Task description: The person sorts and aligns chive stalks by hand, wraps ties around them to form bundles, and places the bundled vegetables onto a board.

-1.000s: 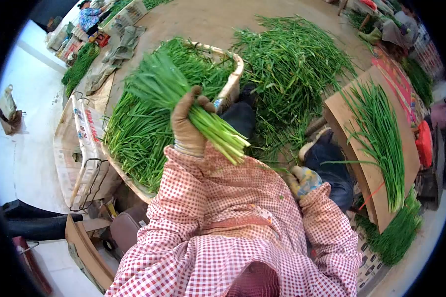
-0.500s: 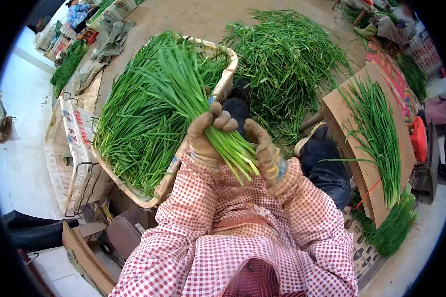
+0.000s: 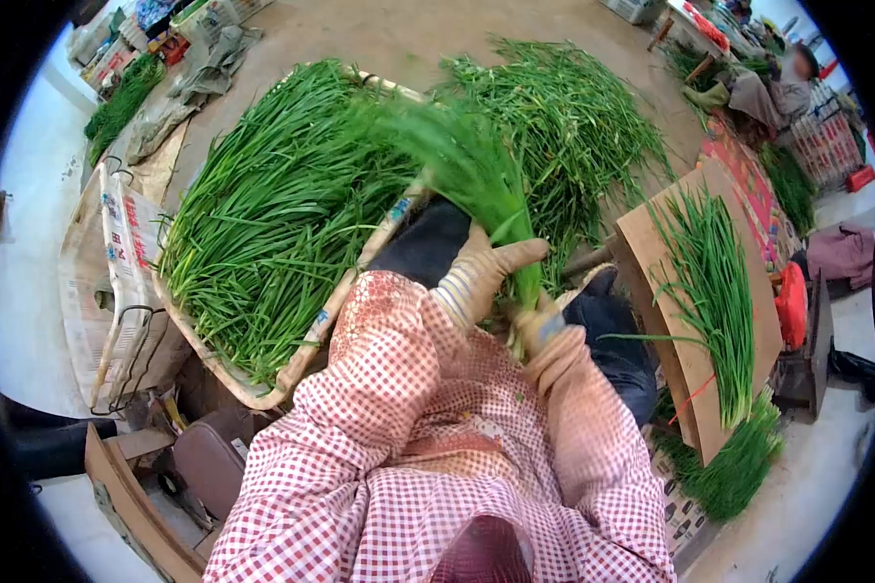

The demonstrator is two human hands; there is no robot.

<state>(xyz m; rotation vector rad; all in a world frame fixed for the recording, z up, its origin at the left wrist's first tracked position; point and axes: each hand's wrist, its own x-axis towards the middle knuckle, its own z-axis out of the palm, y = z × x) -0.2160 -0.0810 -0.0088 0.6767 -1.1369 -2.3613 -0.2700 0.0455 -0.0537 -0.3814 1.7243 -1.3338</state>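
My right hand (image 3: pixel 542 330), in a worn glove, is closed around the lower stems of a bunch of long green leaves (image 3: pixel 501 189). The bunch stands roughly upright before my lap, its upper leaves blurred by motion. Against its left side is my left hand (image 3: pixel 478 277), gloved, with a digit stretched across the stems; its other fingers are partly hidden. To the left, a pale-rimmed crate (image 3: pixel 332 303) is heaped with green leaves (image 3: pixel 262 223). A loose pile of leaves (image 3: pixel 578 136) lies on the floor beyond the bunch.
On the right, cardboard (image 3: pixel 642 257) bears a laid-out bundle (image 3: pixel 715 301), with more greens (image 3: pixel 729 471) below it. An upright crate (image 3: pixel 117 277) stands at left. My dark boots (image 3: pixel 608 340) flank the bunch. A person (image 3: pixel 792 87) is at the upper right.
The bunch has moved right and turned more upright. My right hand has closed on its lower stems; my left hand has shifted right and no longer wraps it as before. The view has shifted slightly.
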